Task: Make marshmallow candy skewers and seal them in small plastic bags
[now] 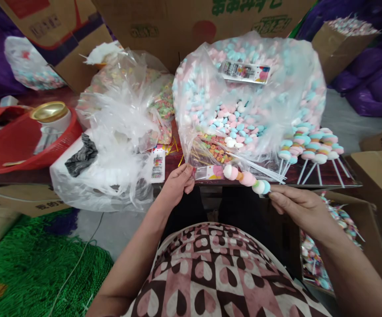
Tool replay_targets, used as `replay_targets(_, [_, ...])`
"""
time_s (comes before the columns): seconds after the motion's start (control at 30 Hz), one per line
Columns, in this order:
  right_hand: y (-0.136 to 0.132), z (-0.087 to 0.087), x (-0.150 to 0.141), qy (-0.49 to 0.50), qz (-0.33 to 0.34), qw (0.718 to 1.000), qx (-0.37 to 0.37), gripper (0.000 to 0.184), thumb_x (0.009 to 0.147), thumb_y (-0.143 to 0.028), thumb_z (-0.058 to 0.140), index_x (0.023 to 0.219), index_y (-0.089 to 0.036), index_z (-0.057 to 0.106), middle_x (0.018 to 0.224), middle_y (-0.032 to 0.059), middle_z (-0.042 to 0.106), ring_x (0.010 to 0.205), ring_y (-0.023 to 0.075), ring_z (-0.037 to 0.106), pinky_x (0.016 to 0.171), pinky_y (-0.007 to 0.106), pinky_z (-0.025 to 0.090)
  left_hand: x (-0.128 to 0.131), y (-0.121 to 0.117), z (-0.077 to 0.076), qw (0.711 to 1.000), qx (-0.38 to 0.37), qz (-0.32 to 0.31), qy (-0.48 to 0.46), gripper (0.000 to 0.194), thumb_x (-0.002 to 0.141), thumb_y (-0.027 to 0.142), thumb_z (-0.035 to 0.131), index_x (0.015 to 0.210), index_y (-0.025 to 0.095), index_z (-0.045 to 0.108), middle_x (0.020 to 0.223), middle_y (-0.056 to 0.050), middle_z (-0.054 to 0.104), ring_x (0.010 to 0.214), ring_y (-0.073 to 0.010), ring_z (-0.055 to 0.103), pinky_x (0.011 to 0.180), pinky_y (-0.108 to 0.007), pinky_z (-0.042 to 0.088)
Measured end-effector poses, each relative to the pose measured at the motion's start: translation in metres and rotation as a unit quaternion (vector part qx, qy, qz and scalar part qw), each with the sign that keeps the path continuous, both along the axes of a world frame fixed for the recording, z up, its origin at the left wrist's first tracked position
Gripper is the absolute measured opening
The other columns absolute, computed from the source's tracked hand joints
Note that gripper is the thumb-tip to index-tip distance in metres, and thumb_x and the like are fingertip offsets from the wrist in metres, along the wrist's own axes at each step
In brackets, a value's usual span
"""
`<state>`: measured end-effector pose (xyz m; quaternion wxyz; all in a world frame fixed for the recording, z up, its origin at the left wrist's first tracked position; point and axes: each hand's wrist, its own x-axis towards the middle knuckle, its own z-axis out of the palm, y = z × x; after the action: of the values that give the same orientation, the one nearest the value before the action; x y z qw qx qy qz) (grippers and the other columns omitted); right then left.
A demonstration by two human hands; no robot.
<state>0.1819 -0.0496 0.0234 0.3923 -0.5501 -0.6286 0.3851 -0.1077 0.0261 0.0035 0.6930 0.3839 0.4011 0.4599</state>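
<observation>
Between my hands a marshmallow skewer (246,178) runs sideways, with pink, white and blue pieces and small cereal rings between them. My right hand (293,204) pinches it at its blue end; its stick is hidden by the fingers. My left hand (180,181) pinches the far end of a small clear wrapper (209,172) with a pink and yellow print. The wrapper's other end meets the white marshmallow at the skewer's tip; I cannot tell if the tip is inside. Just beyond lie white sticks (260,168) and loose cereal rings (219,149).
A large clear bag of marshmallows (207,66) covers the table's middle, a wrapper pack (245,71) on it. Finished-looking skewers (321,145) stand at the right edge. A flat wrapper stack (157,165), plastic bags (111,114) and a red basket (22,154) lie left. A carton (369,233) holds wrapped sweets.
</observation>
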Motion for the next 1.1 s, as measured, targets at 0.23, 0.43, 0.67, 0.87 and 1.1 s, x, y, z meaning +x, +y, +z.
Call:
replay_targets(0.23, [0.001, -0.003, -0.003, 0.020, -0.013, 1.000, -0.012, 0.024, 0.086, -0.046, 0.066, 0.091, -0.025, 0.078, 0.050, -0.0038, 0.052, 0.044, 0.0089, 0.044, 0.041, 0.021, 0.035, 0.004, -0.003, 0.000, 0.999, -0.028, 0.006, -0.023, 0.047, 0.071, 0.051, 0.077, 0.067, 0.018, 0.044, 0.051, 0.011, 0.027, 0.038, -0.0023, 0.027, 0.037, -0.017, 0.024])
replay_targets(0.43, [-0.002, 0.001, 0.001, 0.034, -0.036, 0.999, 0.008, 0.021, 0.084, -0.044, 0.067, 0.089, -0.027, 0.078, 0.050, -0.0038, 0.051, 0.044, 0.0099, 0.044, 0.042, 0.022, 0.037, 0.004, -0.004, -0.004, 1.000, -0.023, 0.011, -0.017, 0.046, 0.071, 0.050, 0.078, 0.068, 0.017, 0.045, 0.054, 0.010, 0.031, 0.040, -0.0015, 0.027, 0.037, -0.016, 0.023])
replay_targets(0.67, [-0.003, 0.004, 0.000, -0.035, -0.005, 0.999, 0.002, 0.028, 0.083, -0.049, 0.066, 0.084, -0.024, 0.079, 0.049, -0.0019, 0.055, 0.043, 0.0108, 0.047, 0.041, 0.023, 0.039, 0.005, -0.005, -0.003, 1.000, -0.018, -0.005, -0.019, 0.045, 0.074, 0.050, 0.075, 0.067, 0.017, 0.046, 0.052, 0.010, 0.029, 0.040, -0.0023, 0.027, 0.037, -0.017, 0.024])
replay_targets(0.87, [-0.002, 0.007, 0.011, -0.079, 0.008, 0.997, -0.010, 0.035, 0.080, -0.058, 0.066, 0.081, -0.025, 0.080, 0.057, 0.0015, 0.065, 0.044, 0.0130, 0.051, 0.039, 0.024, 0.041, 0.004, -0.005, -0.007, 1.000, -0.005, -0.021, 0.003, 0.044, 0.076, 0.052, 0.073, 0.067, 0.017, 0.048, 0.054, 0.009, 0.030, 0.041, -0.0021, 0.026, 0.037, -0.016, 0.024])
replay_targets(1.1, [-0.004, 0.005, 0.020, -0.085, -0.007, 0.996, -0.016, 0.038, 0.080, -0.057, 0.067, 0.095, -0.024, 0.080, 0.058, 0.0018, 0.067, 0.044, 0.0140, 0.052, 0.040, 0.026, 0.043, -0.003, -0.001, -0.003, 0.996, 0.038, -0.036, 0.069, 0.041, 0.081, 0.050, 0.068, 0.069, 0.016, 0.050, 0.059, 0.008, 0.034, 0.042, -0.0012, 0.025, 0.039, -0.016, 0.025])
